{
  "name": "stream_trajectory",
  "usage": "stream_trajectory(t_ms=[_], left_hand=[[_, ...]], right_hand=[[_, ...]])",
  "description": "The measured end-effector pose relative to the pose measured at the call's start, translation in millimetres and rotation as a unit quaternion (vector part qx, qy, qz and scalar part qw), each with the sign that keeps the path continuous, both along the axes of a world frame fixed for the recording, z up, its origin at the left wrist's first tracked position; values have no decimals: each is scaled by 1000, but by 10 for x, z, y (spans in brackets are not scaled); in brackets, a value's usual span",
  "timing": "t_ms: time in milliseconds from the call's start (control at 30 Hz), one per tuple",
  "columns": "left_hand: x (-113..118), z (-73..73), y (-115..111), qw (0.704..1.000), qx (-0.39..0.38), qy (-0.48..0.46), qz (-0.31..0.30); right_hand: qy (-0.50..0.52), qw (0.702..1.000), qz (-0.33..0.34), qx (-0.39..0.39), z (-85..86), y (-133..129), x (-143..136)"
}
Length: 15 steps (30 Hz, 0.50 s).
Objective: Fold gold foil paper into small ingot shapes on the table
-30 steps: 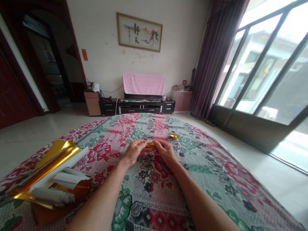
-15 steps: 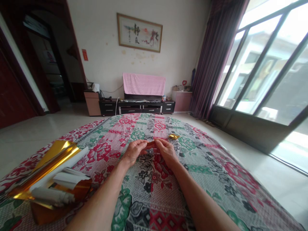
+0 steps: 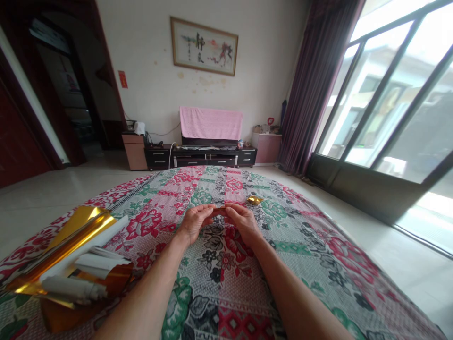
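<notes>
Over the middle of the table, my left hand (image 3: 194, 222) and my right hand (image 3: 244, 221) face each other. Both pinch the two ends of a narrow, orange-brown strip of folded foil paper (image 3: 220, 209), stretched level between the thumbs and fingers. Much of the strip is hidden by the fingertips. Just beyond my right hand, a small folded gold foil piece (image 3: 254, 200) lies on the patterned tablecloth (image 3: 226, 278).
At the left lie gold foil sheets (image 3: 76, 241), partly rolled, with white-backed pieces of paper (image 3: 95, 264) on top. Past the table stand a low black cabinet (image 3: 194, 161) and a screen under a pink cloth (image 3: 211, 123). Glass doors (image 3: 382, 104) line the right.
Both hands stay in nearly the same place, still pinching the strip. It now looks thinner and straighter between the fingers. The whole view has shifted very slightly.
</notes>
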State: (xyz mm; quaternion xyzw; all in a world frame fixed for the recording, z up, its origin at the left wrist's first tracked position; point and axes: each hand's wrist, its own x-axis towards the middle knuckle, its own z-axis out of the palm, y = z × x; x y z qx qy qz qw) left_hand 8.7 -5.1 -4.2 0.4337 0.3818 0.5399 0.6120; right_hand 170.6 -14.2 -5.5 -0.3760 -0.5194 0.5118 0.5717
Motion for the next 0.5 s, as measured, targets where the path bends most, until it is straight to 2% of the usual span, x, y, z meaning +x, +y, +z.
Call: stream_trajectory(t_ms=[200, 500], left_hand=[[0, -15, 0, 1000, 13, 19, 6], [40, 3, -33, 994, 48, 100, 10]], right_hand=[[11, 1000, 9, -13, 25, -14, 2], [7, 999, 5, -39, 38, 3, -2]])
